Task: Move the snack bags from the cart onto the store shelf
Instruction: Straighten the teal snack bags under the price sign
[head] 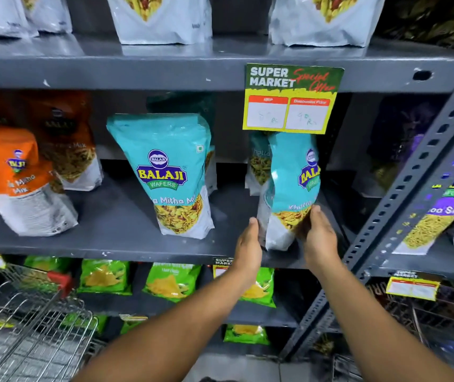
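A teal snack bag (pixel 289 186) stands upright on the grey middle shelf (pixel 115 230), turned slightly sideways. My left hand (pixel 249 245) presses its lower left edge and my right hand (pixel 318 235) grips its lower right side. Another teal bag (pixel 259 161) stands right behind it, mostly hidden. A second teal bag of the same kind (pixel 173 175) stands to the left on the same shelf. The wire cart (pixel 27 326) shows at the lower left; I cannot see any bags inside it.
Orange snack bags (pixel 19 183) stand at the shelf's left. A special-offer price sign (pixel 292 99) hangs from the upper shelf edge just above the held bag. Green bags (pixel 170 282) fill the lower shelf. A perforated grey upright (pixel 413 175) separates purple bags (pixel 438 213) at right.
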